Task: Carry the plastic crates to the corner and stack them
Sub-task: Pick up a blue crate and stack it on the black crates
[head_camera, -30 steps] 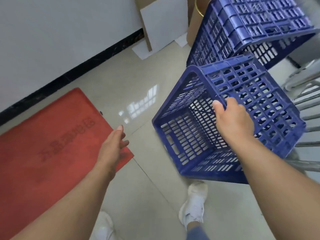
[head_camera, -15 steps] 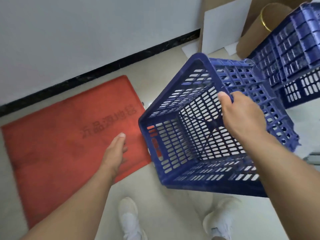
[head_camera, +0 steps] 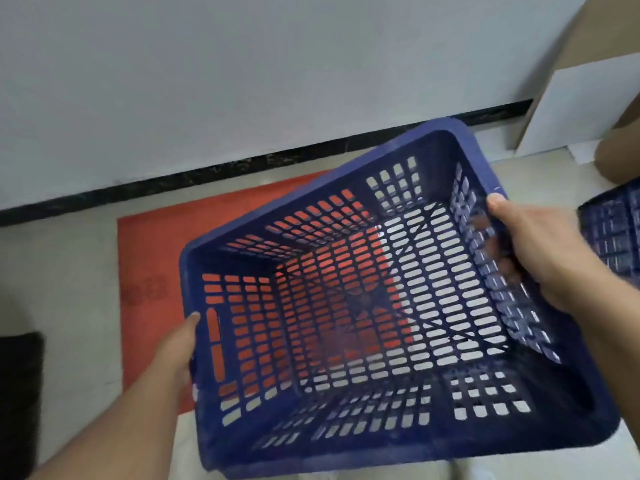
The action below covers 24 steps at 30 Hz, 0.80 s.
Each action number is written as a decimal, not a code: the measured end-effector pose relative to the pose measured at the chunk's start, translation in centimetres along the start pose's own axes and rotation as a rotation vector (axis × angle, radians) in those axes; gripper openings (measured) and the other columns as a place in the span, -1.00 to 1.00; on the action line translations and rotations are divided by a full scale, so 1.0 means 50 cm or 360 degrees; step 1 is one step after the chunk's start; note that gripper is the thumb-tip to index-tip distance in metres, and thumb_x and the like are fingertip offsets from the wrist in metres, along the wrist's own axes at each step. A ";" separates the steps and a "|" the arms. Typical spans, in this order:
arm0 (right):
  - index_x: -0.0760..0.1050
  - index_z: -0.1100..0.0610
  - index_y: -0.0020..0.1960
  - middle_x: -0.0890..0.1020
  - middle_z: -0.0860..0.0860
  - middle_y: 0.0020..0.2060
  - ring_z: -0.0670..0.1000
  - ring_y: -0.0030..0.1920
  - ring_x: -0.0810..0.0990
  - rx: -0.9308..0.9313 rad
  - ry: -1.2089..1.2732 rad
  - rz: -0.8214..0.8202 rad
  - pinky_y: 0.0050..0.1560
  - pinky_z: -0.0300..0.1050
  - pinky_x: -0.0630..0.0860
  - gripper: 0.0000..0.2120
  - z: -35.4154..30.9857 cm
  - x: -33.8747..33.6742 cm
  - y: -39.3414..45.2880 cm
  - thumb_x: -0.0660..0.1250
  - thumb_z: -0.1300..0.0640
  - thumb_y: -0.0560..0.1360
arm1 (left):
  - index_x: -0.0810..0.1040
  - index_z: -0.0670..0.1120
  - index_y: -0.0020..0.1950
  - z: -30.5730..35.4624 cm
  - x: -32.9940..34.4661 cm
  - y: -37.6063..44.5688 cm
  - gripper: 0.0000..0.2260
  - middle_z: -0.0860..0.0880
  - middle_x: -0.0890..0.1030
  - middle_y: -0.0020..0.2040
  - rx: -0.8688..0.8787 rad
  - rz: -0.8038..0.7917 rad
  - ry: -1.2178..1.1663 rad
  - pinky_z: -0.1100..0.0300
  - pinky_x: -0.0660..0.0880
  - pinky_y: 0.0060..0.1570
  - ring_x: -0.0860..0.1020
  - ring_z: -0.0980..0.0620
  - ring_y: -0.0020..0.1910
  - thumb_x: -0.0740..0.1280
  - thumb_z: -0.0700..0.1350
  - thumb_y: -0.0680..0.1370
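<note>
A blue slotted plastic crate fills the middle of the view, held in the air with its open side facing me. My right hand grips its right rim, thumb inside the wall. My left hand presses against the outside of its left wall, thumb at the rim. A second blue crate shows partly at the right edge, behind my right wrist.
A red floor mat lies on the pale tiles under the crate, against a white wall with a black skirting. Cardboard and a white board lean at the far right. A dark object sits at the left edge.
The crate has swung left and turned its open side up toward me. My left hand, free before, has come onto its left wall. The view has turned left toward the mat.
</note>
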State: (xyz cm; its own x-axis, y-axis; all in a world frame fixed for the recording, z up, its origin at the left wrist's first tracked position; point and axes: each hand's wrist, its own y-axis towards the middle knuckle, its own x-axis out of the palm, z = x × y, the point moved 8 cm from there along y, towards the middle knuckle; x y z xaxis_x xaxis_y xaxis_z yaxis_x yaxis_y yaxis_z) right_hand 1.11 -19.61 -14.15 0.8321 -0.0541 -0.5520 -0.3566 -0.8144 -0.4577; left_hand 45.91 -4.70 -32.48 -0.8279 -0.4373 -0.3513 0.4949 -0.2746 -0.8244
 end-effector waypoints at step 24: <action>0.46 0.15 0.15 0.62 0.20 0.07 0.22 -0.07 0.66 0.0195 -0.0154 -0.0357 0.03 0.14 0.59 -0.72 0.156 0.404 0.229 0.05 0.05 0.61 | 0.56 -0.05 -0.14 0.159 -0.148 0.250 -0.78 -0.03 0.64 -0.36 0.0421 0.0190 0.0057 0.20 0.54 -0.49 0.57 0.05 -0.46 0.13 -0.21 0.51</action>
State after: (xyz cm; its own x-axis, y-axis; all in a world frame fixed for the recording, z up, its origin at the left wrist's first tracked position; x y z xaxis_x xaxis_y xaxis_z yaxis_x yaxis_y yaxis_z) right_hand 10.53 -25.53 -36.00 0.8536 0.1800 -0.4888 -0.2218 -0.7235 -0.6538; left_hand 60.32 -11.72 -36.66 -0.7662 -0.4506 -0.4582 0.6371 -0.4388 -0.6337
